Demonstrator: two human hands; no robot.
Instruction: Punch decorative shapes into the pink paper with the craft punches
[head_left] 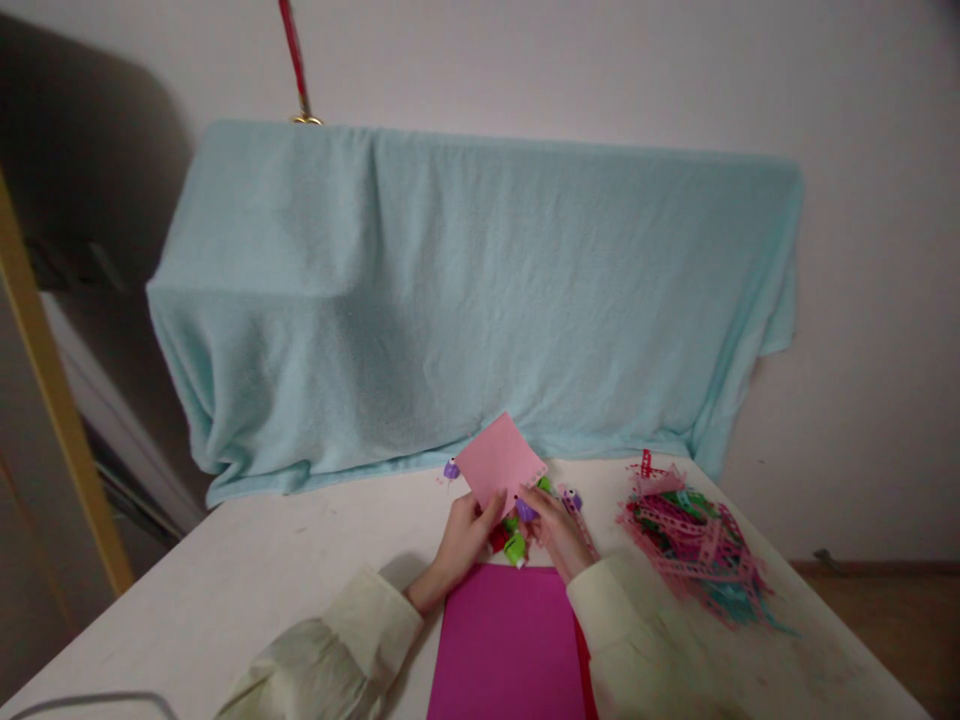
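A pink square of paper point(499, 458) is held up, turned on its corner, above the far middle of the table. Small holes run along its lower right edge. My left hand point(466, 532) pinches its lower corner, and my right hand point(556, 524) grips the lower right edge. Close to my right fingers is a small purple piece point(526, 510). Below the paper lie a bright green piece point(515, 547) and a red piece point(498, 538), partly covered by my hands. Small purple figures with eyes sit at the left point(451, 468) and at the right point(572, 498).
A magenta sheet point(510, 640) lies in front of me, with a red edge point(585, 665) showing under its right side. To the right is a tangled heap of punched paper strips point(694, 545). A light blue cloth point(480, 290) hangs behind the white table point(300, 560).
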